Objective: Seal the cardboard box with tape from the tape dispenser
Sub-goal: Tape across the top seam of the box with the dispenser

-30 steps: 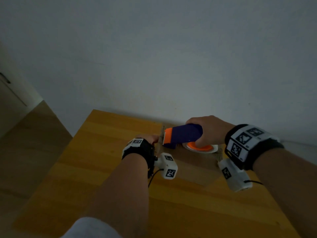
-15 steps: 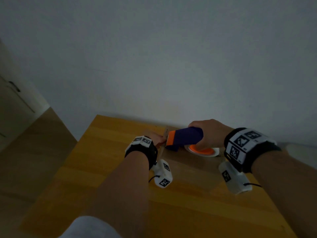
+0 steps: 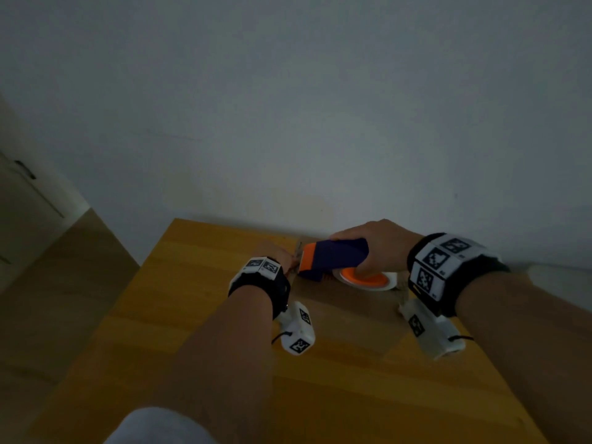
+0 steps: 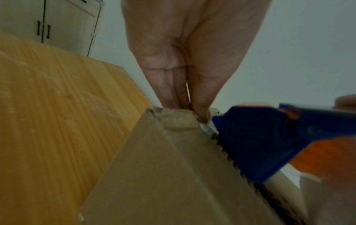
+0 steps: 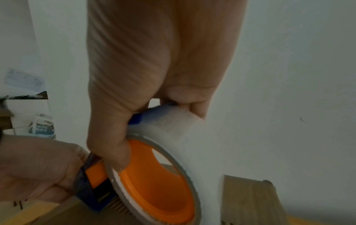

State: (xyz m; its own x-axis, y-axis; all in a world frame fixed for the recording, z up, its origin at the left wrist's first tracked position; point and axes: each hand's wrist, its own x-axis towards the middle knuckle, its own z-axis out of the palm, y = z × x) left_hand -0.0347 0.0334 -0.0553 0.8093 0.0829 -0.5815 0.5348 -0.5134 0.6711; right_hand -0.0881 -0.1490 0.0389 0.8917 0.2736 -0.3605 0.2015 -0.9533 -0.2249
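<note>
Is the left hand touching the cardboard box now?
Touching. The left wrist view shows the left hand with fingertips pressed on the corner of the cardboard box.

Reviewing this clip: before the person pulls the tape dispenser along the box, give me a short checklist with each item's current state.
1. Right hand grips the blue and orange tape dispenser: ok.
2. Left hand fingertips press at the far edge of the brown cardboard box: ok.
3. Dispenser's serrated blade sits at the box top, beside the left fingertips: ok.
4. Tape end stuck down under the left fingers: cannot tell, too blurred.
5. White tape roll on its orange hub loaded in the dispenser: ok.
6. Box rests on the wooden table: ok.
</note>
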